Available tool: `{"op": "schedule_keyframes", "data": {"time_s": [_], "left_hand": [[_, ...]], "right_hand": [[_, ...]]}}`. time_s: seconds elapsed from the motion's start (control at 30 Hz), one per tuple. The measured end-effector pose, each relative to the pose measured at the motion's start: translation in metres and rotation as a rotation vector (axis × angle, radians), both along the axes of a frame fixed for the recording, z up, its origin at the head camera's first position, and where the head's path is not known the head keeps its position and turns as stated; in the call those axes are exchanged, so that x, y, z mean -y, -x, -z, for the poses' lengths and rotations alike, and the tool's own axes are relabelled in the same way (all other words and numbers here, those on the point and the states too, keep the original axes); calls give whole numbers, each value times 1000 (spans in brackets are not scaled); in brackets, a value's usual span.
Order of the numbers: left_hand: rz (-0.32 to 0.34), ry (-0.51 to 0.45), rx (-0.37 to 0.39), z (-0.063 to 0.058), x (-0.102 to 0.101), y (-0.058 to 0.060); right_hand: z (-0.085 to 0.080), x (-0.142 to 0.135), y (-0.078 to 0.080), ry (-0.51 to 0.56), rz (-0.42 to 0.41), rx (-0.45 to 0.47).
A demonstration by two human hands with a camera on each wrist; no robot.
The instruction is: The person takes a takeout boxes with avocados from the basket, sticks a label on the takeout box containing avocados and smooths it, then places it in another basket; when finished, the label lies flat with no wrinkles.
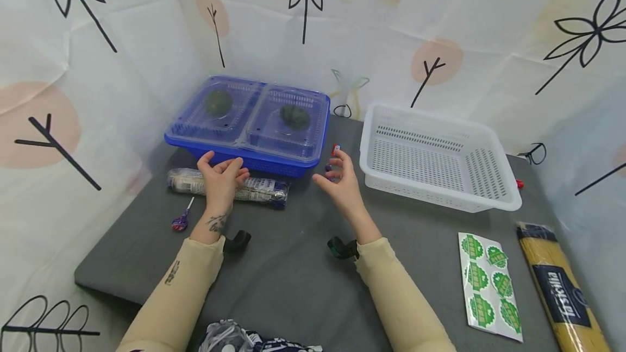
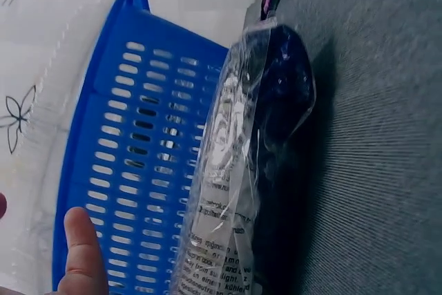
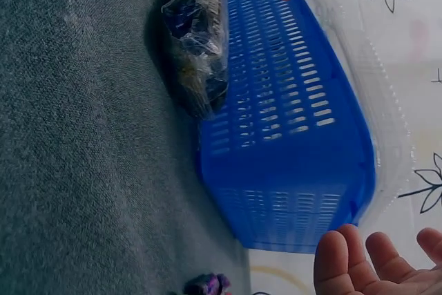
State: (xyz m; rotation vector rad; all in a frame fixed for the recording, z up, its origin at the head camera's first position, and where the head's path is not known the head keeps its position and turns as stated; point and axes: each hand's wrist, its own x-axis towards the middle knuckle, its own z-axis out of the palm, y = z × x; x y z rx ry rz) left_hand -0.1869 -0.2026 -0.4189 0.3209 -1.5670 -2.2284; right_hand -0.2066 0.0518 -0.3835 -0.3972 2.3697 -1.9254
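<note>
A blue slatted basket (image 1: 244, 161) stands at the back left, with clear plastic lids (image 1: 264, 118) across its top. Two dark green round things (image 1: 218, 102) show through them. My left hand (image 1: 220, 178) hovers at the basket's front edge with loosely bent fingers, above a clear-wrapped package (image 1: 261, 190) lying along the basket's front. Off the basket's right front corner, my right hand (image 1: 344, 186) is held with thumb and fingers apart. In the right wrist view its fingers (image 3: 331, 260) are near the basket's corner. Neither hand holds anything.
A white slatted basket (image 1: 415, 190) stands at the right. Before it lie a sheet of green stickers (image 1: 490, 287) and a pack of spaghetti (image 1: 562, 281). A purple lollipop (image 1: 180, 222) lies at the left. Small red (image 1: 335, 149) and purple items sit behind my right hand.
</note>
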Motion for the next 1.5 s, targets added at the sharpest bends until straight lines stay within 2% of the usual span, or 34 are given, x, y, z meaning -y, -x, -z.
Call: {"op": "schedule_keyframes", "data": {"time_s": [0.1,0.17,0.37,0.47,0.57,0.87,1.13,1.3,1.5], "left_hand": [[-52,-24,37,-7,-2,3],[-74,-24,46,-3,0,8],[-114,-92,-9,41,19,39],[-142,-139,-36,51,23,48],[-166,-160,-62,54,22,52],[-176,-122,-70,54,19,51],[-178,-96,-60,54,19,48],[-177,-99,-56,52,19,47],[-180,-88,-73,56,20,49]], "right_hand": [[8,6,9,-12,37,-19],[10,10,13,-11,54,-32],[8,22,23,-49,78,-48],[6,28,28,-96,96,-57],[4,33,33,-152,106,-65],[-6,41,44,-274,125,-13],[-16,43,49,-344,87,40],[-23,45,50,-429,82,37],[-26,46,51,-481,89,31]]}}
